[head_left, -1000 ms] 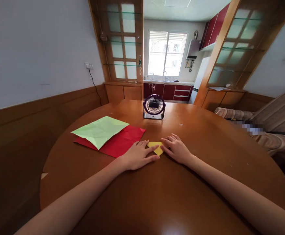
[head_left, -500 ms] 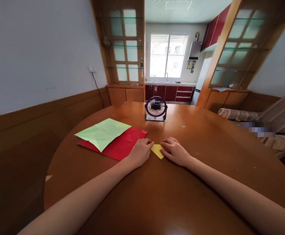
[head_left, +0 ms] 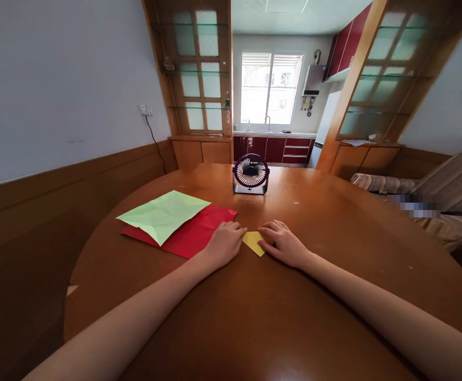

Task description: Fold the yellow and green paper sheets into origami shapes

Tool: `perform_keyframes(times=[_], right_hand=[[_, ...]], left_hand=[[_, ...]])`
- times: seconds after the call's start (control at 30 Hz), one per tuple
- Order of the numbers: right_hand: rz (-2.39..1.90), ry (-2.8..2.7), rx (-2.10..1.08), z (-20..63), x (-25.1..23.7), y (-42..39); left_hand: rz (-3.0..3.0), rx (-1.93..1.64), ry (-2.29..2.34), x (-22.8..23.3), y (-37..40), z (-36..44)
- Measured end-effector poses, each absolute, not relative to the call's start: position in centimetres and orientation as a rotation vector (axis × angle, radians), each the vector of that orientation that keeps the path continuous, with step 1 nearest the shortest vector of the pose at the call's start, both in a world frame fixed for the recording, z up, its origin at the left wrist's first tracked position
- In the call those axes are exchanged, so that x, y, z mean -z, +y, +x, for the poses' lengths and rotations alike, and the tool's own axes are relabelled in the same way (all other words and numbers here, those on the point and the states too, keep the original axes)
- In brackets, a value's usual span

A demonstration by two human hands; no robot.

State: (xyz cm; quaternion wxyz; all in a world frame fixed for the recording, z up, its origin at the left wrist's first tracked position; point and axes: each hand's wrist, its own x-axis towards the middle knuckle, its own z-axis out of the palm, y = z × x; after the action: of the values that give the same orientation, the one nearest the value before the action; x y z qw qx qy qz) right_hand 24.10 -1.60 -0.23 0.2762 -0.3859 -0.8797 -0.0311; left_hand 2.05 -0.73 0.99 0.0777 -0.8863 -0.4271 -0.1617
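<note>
A small folded piece of yellow paper [head_left: 252, 243] lies on the table between my two hands, one corner pointing towards me. At its left corner, my left hand [head_left: 225, 243] has its fingers bent and closed together, with the fingertips on the paper's edge. My right hand [head_left: 284, 246] holds the opposite side, thumb on the near edge and fingers curled at the far edge. Part of the paper is hidden under the right fingers. Beside my left hand lies a red sheet [head_left: 187, 238], partly covered by a creased light green sheet [head_left: 165, 214].
A small dark purple fan [head_left: 250, 172] stands on the round wooden table [head_left: 231, 317] beyond my hands. A tiny pale scrap [head_left: 296, 202] lies to its right. Past the table's right edge is a striped sofa [head_left: 449, 185].
The view has shifted slightly, so everything sits a little further left and higher. Both hands keep nearly the same pose at the yellow paper.
</note>
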Motion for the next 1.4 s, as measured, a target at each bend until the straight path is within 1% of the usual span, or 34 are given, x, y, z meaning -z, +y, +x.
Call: perform_keyframes(times=[0.27, 0.73, 0.97, 1.2, 1.4], right_hand=[[-1.011, -2.357, 0.112, 24.1, 0.3, -1.6], [-0.999, -2.361, 0.112, 24.1, 0.2, -1.8], [-0.976, -2.343, 0.2, 24.1, -0.1, -2.3], [-0.895, -2.296, 0.37, 24.2, -0.2, -2.4], [-0.816, -2.234, 0.408, 24.3, -0.3, -2.5]], left_hand=[[-2.734, 0.558, -1.276, -1.3, -0.5, 1.6], [-2.773, 0.579, -1.314, -1.6, -0.6, 1.5], [-2.837, 0.678, -1.299, -1.8, -0.8, 1.2], [-2.897, 0.801, -1.287, -1.7, -0.4, 0.8], [-2.978, 0.735, -1.142, -2.0, 0.0, 0.3]])
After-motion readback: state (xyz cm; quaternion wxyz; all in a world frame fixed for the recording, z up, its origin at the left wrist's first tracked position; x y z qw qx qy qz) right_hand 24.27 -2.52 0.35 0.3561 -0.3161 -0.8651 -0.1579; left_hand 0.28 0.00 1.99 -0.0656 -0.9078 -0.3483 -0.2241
